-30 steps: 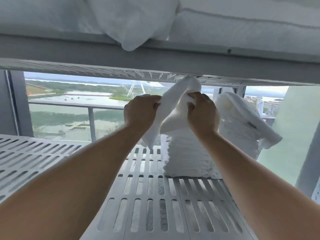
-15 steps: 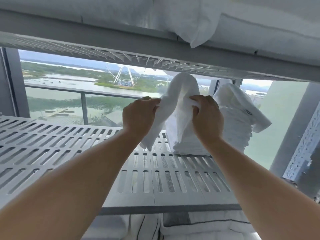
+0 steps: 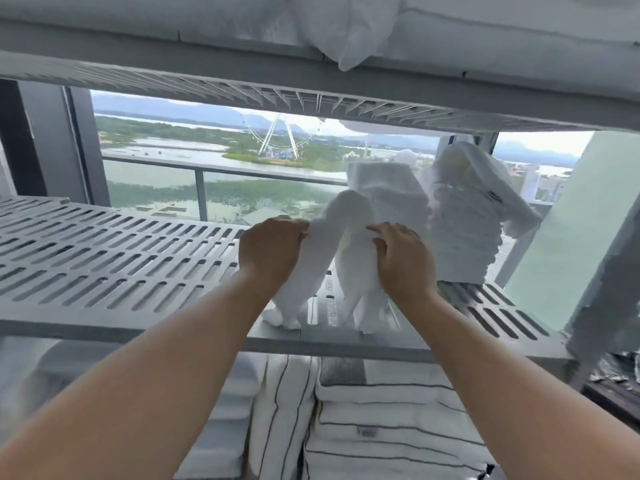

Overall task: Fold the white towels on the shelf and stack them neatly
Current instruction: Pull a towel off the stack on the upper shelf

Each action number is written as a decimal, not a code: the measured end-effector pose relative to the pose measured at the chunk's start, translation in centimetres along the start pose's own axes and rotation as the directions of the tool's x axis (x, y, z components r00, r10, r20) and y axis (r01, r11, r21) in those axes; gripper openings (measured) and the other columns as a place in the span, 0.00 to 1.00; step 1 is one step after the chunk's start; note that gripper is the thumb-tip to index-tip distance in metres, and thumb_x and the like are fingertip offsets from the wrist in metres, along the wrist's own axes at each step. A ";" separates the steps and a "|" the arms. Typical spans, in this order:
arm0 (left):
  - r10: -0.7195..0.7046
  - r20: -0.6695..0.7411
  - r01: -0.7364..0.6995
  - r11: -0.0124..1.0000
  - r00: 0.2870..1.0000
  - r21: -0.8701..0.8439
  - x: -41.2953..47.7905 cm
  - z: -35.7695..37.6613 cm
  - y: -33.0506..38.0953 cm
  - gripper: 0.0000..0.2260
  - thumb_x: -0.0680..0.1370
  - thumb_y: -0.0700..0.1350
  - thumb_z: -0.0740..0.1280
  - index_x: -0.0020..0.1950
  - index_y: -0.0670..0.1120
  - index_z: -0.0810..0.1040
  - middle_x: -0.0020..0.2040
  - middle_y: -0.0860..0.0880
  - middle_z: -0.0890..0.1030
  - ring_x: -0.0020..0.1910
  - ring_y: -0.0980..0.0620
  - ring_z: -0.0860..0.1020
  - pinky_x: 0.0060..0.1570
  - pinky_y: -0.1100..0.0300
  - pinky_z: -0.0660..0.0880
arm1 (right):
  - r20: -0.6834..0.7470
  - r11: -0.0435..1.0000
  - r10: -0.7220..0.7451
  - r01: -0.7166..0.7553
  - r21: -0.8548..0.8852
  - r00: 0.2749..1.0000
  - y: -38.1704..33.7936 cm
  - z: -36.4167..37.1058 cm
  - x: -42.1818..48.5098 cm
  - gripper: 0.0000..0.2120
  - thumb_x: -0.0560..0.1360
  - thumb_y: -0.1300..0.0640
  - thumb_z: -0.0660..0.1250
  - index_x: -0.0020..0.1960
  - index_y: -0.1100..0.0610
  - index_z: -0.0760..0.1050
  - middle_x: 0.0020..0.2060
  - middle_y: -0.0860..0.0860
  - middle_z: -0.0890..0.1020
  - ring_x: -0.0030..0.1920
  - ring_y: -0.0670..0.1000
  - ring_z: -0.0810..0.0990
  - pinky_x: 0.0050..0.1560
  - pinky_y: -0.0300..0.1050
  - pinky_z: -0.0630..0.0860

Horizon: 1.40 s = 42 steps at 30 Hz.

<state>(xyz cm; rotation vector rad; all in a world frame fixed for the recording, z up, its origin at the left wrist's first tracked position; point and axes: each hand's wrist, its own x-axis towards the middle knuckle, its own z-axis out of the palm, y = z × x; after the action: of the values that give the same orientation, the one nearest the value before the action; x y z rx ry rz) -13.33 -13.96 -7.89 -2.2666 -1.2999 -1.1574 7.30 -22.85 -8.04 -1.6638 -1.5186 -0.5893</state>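
Grey slotted shelf (image 3: 114,258), middle tier of a rack, spanning the full width in front of a window (image 3: 221,168) with a river view. Upper shelf (image 3: 242,67) above it, loaded with white bedding (image 3: 346,36) that sags over the front edge. Lower tier holds folded white linens with dark stripes (image 3: 381,417), packed side by side. Two stacks on the middle shelf, right of centre: a tall folded towel stack (image 3: 464,237) with a loose towel draped over its top, and just to its left a shorter folded towel stack (image 3: 388,192). White towel (image 3: 349,237) in front of the shorter stack, held up as an arch, its two ends hanging down to touch the shelf near the front edge. Left hand (image 3: 270,251), fingers closed on the towel's left side near the top. Right hand (image 3: 401,261), fingers (image 3: 384,233) curled into the cloth on its right side, gripping it.
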 end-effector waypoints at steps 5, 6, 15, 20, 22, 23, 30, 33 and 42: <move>-0.195 0.285 0.142 0.971 0.939 0.193 -2.6 0.1 -0.7 0.11 0.80 0.43 0.57 0.58 0.50 0.76 0.49 0.47 0.81 0.46 0.43 0.78 0.40 0.53 0.69 | 0.102 0.987 0.119 -0.106 -0.119 0.988 2.6 -0.4 -3.7 0.17 0.80 0.62 0.59 0.64 0.50 0.78 0.54 0.52 0.84 0.54 0.55 0.81 0.46 0.46 0.77; -0.208 0.344 0.148 0.970 0.915 0.192 -2.9 0.1 -0.7 0.11 0.81 0.45 0.56 0.60 0.50 0.74 0.51 0.46 0.81 0.45 0.43 0.77 0.40 0.52 0.70 | 0.146 0.985 0.140 -0.122 -0.126 0.979 3.1 -0.4 -4.2 0.17 0.80 0.61 0.59 0.64 0.49 0.78 0.54 0.52 0.84 0.54 0.55 0.81 0.45 0.46 0.77; -0.166 0.652 0.082 0.984 0.740 0.158 -2.9 -1.0 3.1 0.27 0.79 0.58 0.64 0.75 0.49 0.62 0.68 0.44 0.71 0.64 0.42 0.75 0.59 0.44 0.75 | 0.539 0.978 0.209 -0.184 -0.101 0.816 4.1 -1.9 -5.4 0.22 0.78 0.56 0.59 0.72 0.49 0.70 0.65 0.54 0.78 0.65 0.57 0.75 0.60 0.51 0.75; -0.069 0.527 0.011 0.994 0.847 0.113 -0.9 -2.1 7.5 0.29 0.79 0.57 0.64 0.77 0.50 0.61 0.70 0.44 0.71 0.65 0.40 0.75 0.60 0.44 0.75 | 0.405 0.975 0.223 -0.207 -0.082 0.887 5.5 -4.9 -4.8 0.17 0.78 0.55 0.63 0.67 0.53 0.74 0.61 0.55 0.80 0.59 0.57 0.79 0.55 0.50 0.77; -0.030 0.489 -0.015 0.996 0.872 0.088 -0.3 -1.8 9.5 0.27 0.80 0.56 0.64 0.77 0.49 0.63 0.69 0.43 0.72 0.65 0.40 0.75 0.60 0.44 0.75 | 0.372 0.975 0.224 -0.203 -0.094 0.901 6.4 -5.8 -4.4 0.16 0.77 0.55 0.63 0.65 0.54 0.75 0.59 0.56 0.80 0.58 0.58 0.79 0.55 0.50 0.77; -0.019 0.470 -0.016 0.997 0.883 0.071 -0.1 -1.6 10.4 0.27 0.80 0.56 0.64 0.76 0.49 0.64 0.69 0.43 0.72 0.65 0.40 0.75 0.60 0.45 0.75 | 0.353 0.973 0.229 -0.208 -0.096 0.907 6.9 -6.2 -4.2 0.16 0.77 0.55 0.62 0.65 0.54 0.75 0.58 0.57 0.79 0.57 0.58 0.79 0.55 0.50 0.76; 0.092 0.353 -0.091 0.996 0.931 -0.019 4.6 2.6 15.8 0.23 0.80 0.59 0.62 0.73 0.51 0.68 0.70 0.47 0.73 0.64 0.43 0.77 0.55 0.48 0.76 | 0.131 0.968 0.244 -0.232 -0.100 0.961 11.0 -6.5 -1.3 0.12 0.78 0.57 0.61 0.60 0.54 0.77 0.53 0.55 0.80 0.53 0.55 0.79 0.49 0.46 0.72; 0.167 0.267 -0.161 0.986 0.949 -0.046 7.3 5.4 17.6 0.23 0.80 0.60 0.61 0.71 0.51 0.69 0.67 0.48 0.75 0.61 0.44 0.78 0.50 0.50 0.75 | 0.006 0.966 0.237 -0.234 -0.113 0.972 13.4 -6.1 1.0 0.09 0.78 0.56 0.63 0.57 0.53 0.77 0.53 0.54 0.80 0.57 0.55 0.76 0.54 0.49 0.72; 0.291 0.076 -0.277 0.947 0.954 -0.163 17.9 12.9 21.7 0.19 0.79 0.60 0.62 0.66 0.52 0.74 0.59 0.48 0.80 0.54 0.45 0.81 0.44 0.53 0.72 | -0.218 0.889 0.250 -0.313 -0.334 0.943 21.1 -5.4 11.2 0.12 0.78 0.51 0.63 0.58 0.54 0.78 0.52 0.55 0.81 0.56 0.58 0.77 0.58 0.54 0.74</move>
<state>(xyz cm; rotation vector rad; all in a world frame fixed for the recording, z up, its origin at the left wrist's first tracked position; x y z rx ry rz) 15.84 -7.89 0.44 -2.5462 -0.9005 -1.0831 30.64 -19.79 -1.28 -2.0146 -1.0580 -0.8678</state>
